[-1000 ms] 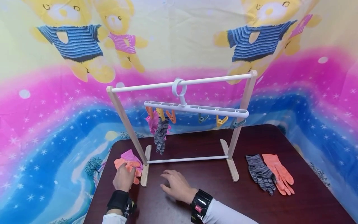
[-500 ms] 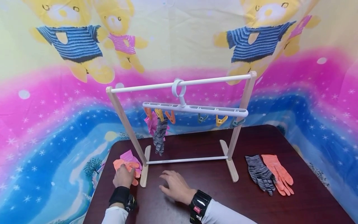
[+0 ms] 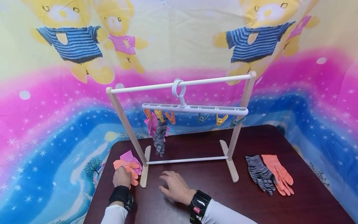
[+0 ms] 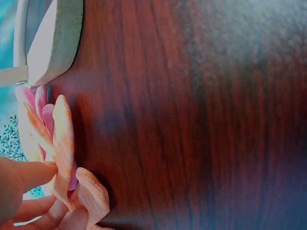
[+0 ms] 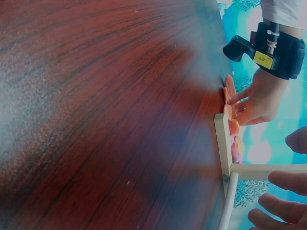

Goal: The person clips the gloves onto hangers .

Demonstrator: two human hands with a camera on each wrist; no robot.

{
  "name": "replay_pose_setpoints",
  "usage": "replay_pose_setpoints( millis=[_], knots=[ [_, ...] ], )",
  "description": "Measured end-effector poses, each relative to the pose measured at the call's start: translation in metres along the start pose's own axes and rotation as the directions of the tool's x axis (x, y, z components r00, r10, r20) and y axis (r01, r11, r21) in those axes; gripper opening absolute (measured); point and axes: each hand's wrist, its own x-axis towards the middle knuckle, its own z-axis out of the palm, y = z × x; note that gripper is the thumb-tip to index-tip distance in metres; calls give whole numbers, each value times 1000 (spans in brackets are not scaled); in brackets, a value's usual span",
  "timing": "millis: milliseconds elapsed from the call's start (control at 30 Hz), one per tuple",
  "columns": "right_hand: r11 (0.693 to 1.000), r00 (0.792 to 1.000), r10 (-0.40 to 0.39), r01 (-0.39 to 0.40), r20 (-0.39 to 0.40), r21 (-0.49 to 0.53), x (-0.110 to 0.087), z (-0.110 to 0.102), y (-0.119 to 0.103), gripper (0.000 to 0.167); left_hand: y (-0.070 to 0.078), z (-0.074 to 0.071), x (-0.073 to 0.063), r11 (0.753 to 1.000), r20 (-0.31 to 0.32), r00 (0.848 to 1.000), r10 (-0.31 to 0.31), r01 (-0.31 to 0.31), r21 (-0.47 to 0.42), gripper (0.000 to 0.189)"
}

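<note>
My left hand [image 3: 122,178] is at the near edge of an orange glove [image 3: 129,167] on the table's left side. In the left wrist view, thumb and fingers pinch the orange glove's fabric [image 4: 64,139]. A pink glove [image 3: 127,155] lies partly under it. My right hand [image 3: 175,187] is held over the table in front of the rack, fingers relaxed, holding nothing. On the rack's white clip hanger [image 3: 193,108], a grey-black striped glove [image 3: 160,137] hangs from a yellow clip [image 3: 159,115], with a pink glove [image 3: 151,125] behind it.
The wooden rack [image 3: 123,121] stands mid-table, its left foot [image 3: 145,175] beside the orange glove. Other clips, such as a yellow one [image 3: 222,120], hang at the hanger's right. A striped glove [image 3: 258,172] and an orange glove [image 3: 278,172] lie at the right.
My left hand has drawn slightly back toward me, baring more of the orange glove. The hanger has swayed a little. My right hand stays nearly still.
</note>
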Motion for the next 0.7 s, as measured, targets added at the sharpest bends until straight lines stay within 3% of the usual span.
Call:
replay_pose_setpoints(
  millis=[233,700],
  knots=[
    [1000,1000,12,-11,20,-8,-2,0,1,39,1,-1,-1,1000,-29,999,16,-16,8,17],
    [1000,1000,2,-2,13,-18,-5,1,6,39,-2,-3,-2,1000,-36,999,-27,27,-8,20]
  ],
)
